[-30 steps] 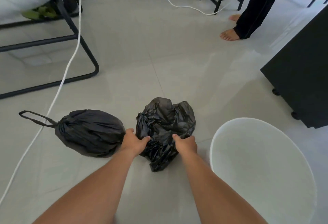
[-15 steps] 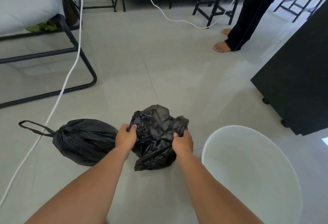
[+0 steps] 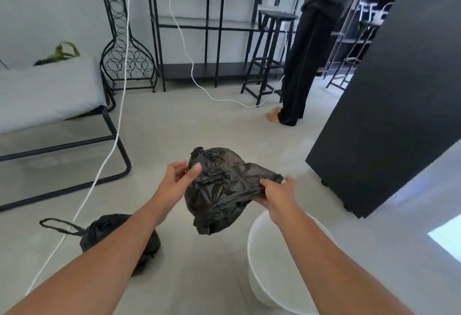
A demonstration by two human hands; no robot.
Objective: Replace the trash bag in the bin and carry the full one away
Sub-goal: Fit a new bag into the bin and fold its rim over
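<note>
Gripping crumpled black bag (image 3: 224, 190): right hand (image 3: 275, 193) fingers clamped | left hand (image 3: 178, 177) fingers loosely apart, touching it

A grey sofa (image 3: 47, 90) stands far left, a wire wine rack (image 3: 127, 48) and black shelf (image 3: 209, 25) beyond, a white cable (image 3: 99, 172) trailing across the floor (image 3: 199, 120), a black cabinet (image 3: 389, 105) right.

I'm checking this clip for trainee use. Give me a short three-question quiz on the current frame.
1. True or false: the white bin already has a liner in it.
2. Which hand pinches the crumpled bag at its edge? A left hand B right hand
3. Fill in: the tied full bag lies on the ____.

Key: 1 false; 2 B; 3 floor.
</note>
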